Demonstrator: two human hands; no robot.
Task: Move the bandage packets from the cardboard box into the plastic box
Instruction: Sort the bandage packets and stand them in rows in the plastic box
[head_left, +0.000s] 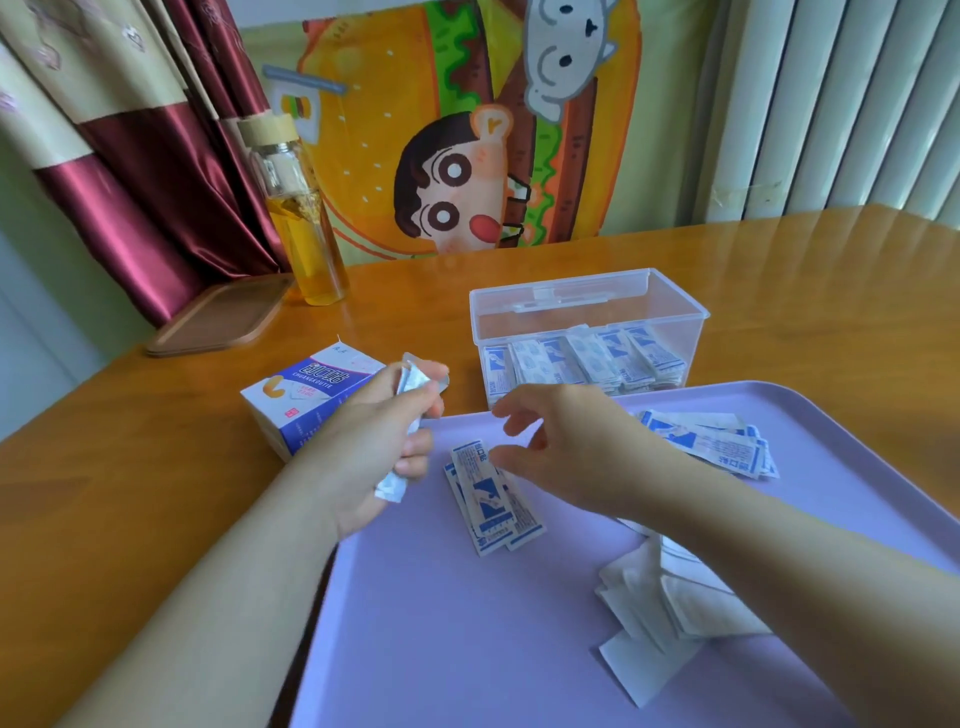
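My left hand (379, 441) grips a small stack of white bandage packets (410, 387) upright, just right of the blue-and-white cardboard box (306, 395). My right hand (566, 452) hovers with relaxed, spread fingers over a little pile of blue-printed packets (491, 501) on the purple tray (467, 639), its thumb at the pile's top edge. The clear plastic box (587, 312) stands behind the tray, lid open, with several packets standing in a row inside. More packets lie on the tray at the right (711, 441) and face down under my right forearm (654, 613).
A glass bottle of yellow liquid (301, 223) and a wooden tray (218, 319) stand at the back left of the wooden table (130, 478). A cartoon cloth and curtains hang behind.
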